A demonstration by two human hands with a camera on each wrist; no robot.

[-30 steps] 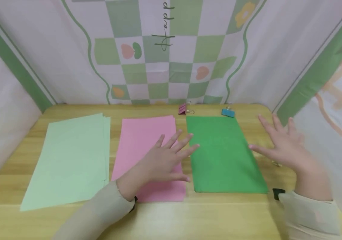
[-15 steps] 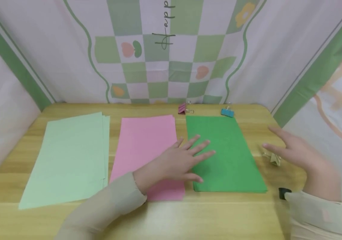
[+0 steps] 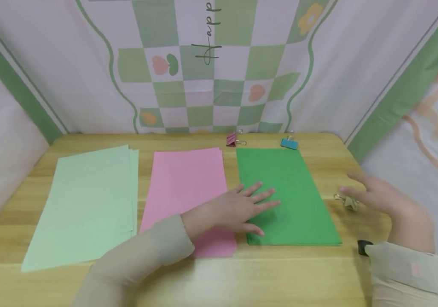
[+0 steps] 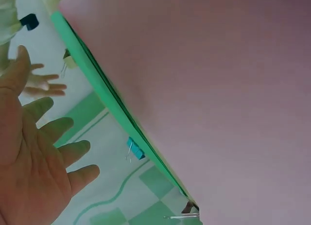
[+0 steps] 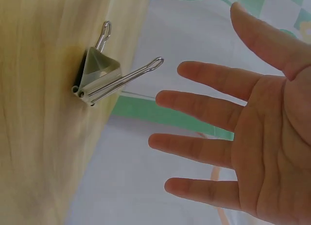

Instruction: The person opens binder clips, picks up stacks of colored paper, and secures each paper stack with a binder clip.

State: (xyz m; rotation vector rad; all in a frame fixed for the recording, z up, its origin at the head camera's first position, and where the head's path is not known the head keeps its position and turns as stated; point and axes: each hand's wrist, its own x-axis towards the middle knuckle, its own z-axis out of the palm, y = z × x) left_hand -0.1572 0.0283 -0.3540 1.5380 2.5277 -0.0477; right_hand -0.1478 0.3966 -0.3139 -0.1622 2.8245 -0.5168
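- The left hand [image 3: 242, 209] was wide, its fingers straight and spread, holding nothing. It hung palm down over the inner edges of the green paper [image 3: 280, 170] and the pink paper [image 3: 186, 183].
- The green paper lay flat on the table [image 3: 280, 277], in front of the person and between the two hands. It was a deep, even, plain green, with slightly uneven sheet edges at the near side, so more than one sheet was stacked there. The left hand's shadow darkened a patch of it.
- The left wrist view showed dark lines between the layers along the green edge.
- The pink paper lay just beside it, plain and pale, a second sheet peeking out at the far corner; the left forearm crossed its near part.
- The right hand [image 3: 389, 200] was wide too, fingers extended and apart, holding nothing, near the yellow clip [image 3: 351, 204] but not touching it.
- The yellow clip sat on the table to the right of the green paper. Close up, it was pale and shiny, wedge-shaped, its two silver wire handles splayed apart.
- Beyond the papers stood a pink clip [image 3: 231, 140] and a blue clip [image 3: 289, 143].
- Mint paper [image 3: 88, 204] lay farthest left, its sheets slightly fanned.
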